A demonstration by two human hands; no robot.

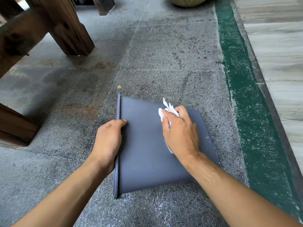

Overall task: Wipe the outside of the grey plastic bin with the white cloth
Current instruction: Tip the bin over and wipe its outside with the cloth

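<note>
The grey plastic bin (144,145) lies on its side on the stone floor, its rim to the left and its base to the right. My left hand (108,141) grips the rim at the bin's left edge, fingers curled over it. My right hand (180,131) presses a crumpled white cloth (167,108) flat against the bin's upturned side, near its far right corner. Part of the cloth pokes out beyond my fingers and a strip shows under my palm.
Dark wooden posts (68,30) of a bench or table stand at the left and back left. A green painted strip (246,95) and a raised pale ledge (278,54) run along the right. A rounded mossy pot (186,1) sits at the top.
</note>
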